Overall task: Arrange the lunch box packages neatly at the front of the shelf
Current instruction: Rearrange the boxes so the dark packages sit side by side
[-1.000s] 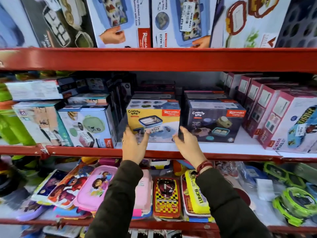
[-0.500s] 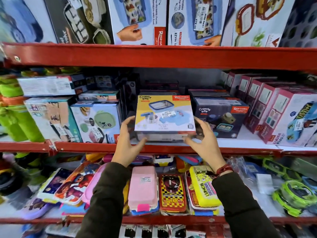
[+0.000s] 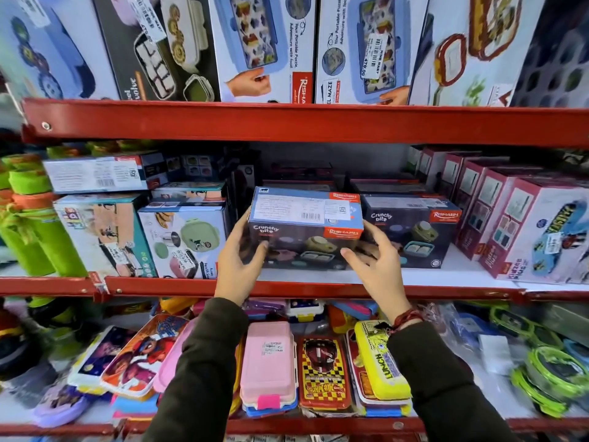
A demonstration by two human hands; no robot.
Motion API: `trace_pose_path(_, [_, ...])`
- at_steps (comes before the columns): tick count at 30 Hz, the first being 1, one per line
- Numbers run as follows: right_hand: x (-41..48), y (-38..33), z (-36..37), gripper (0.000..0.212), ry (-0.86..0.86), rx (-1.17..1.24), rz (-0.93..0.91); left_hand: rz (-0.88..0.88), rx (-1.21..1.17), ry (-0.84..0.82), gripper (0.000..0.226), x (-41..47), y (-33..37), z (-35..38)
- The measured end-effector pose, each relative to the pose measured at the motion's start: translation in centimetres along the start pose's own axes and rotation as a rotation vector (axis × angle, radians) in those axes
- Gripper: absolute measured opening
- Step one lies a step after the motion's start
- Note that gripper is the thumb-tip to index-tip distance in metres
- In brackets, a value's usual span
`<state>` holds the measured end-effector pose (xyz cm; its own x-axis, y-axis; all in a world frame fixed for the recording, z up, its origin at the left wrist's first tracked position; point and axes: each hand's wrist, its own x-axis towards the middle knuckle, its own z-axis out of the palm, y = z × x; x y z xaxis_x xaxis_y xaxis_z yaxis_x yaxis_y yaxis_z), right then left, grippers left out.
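Half a second ago the hands held a yellow box up in front of the shelf; now that yellow box is out of sight and a dark Crunchy Bite box [image 3: 306, 232] sits between the hands. Its blue top with the white label tips toward the camera.

The left hand [image 3: 239, 262] holds the left end of this box, with the thumb on the front face and the other fingers behind the end, where they cannot be seen. The right hand [image 3: 377, 261] is at the right end, with the thumb touching the bottom front edge and the fingers spread out beside the box. So the hands are apart, one on each end, with the box gripped between them.

The box is at the front of the middle shelf [image 3: 306, 288], near the middle of its red front edge. You cannot tell if its bottom rests on the shelf or is lifted a little.

Just to the right, set a bit further back, stands a second dark Crunchy Bite box [image 3: 414, 231]. The right hand covers its lower left corner. On the left side of the shelf stands a white and blue box with a green lunch box picture [image 3: 185, 242], close to the left hand.

Both arms wear dark sleeves [image 3: 204, 371], and a red thread band [image 3: 406, 319] goes around the right wrist.
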<state>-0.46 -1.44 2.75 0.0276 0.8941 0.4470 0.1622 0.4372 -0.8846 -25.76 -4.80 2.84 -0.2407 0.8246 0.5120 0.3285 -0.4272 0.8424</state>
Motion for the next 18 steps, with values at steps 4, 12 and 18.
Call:
trace_pose_path(4, [1.3,0.6,1.1,0.053,0.059,-0.083,0.022,-0.122,0.027,0.047,0.063,0.7,0.2,1.2])
trace_pose_path(12, [3.1,1.2,3.2,0.052,0.047,-0.298,0.118,-0.235,0.178,0.069,0.056,3.0,-0.6,2.7])
trace_pose_path(18, [2.5,1.1,3.3,0.06,-0.01,-0.233,0.177,-0.244,0.115,0.072,0.059,2.7,-0.9,3.4])
